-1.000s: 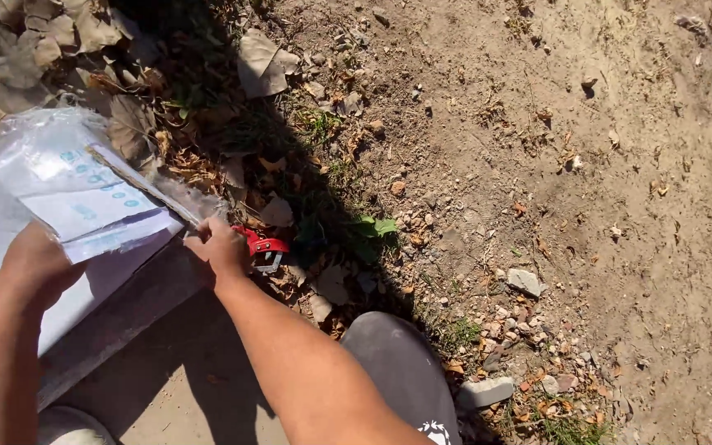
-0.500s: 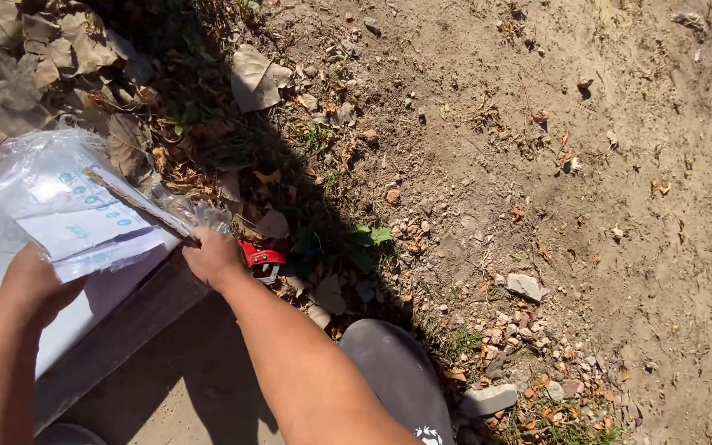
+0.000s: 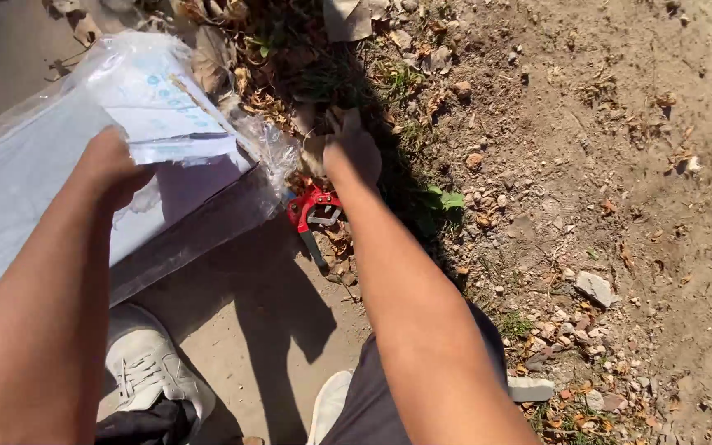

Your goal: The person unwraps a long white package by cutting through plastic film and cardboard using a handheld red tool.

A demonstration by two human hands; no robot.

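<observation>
Left hand laid on the white box, fingers curled over its plastic-wrapped papers; right hand stretched out past the box corner, fingers together and bent in the dry leaves, grip impossible to tell. Red tool on the ground just below that hand. Compared with half a second ago, right hand lifted off the bag edge and moved beyond the tool, now uncovered.

One package in view: a flat white box, upper left, lying tilted on the ground. A clear plastic bag wraps its upper end and holds white paper sheets with pale blue print. The left hand presses on the sheets.
</observation>
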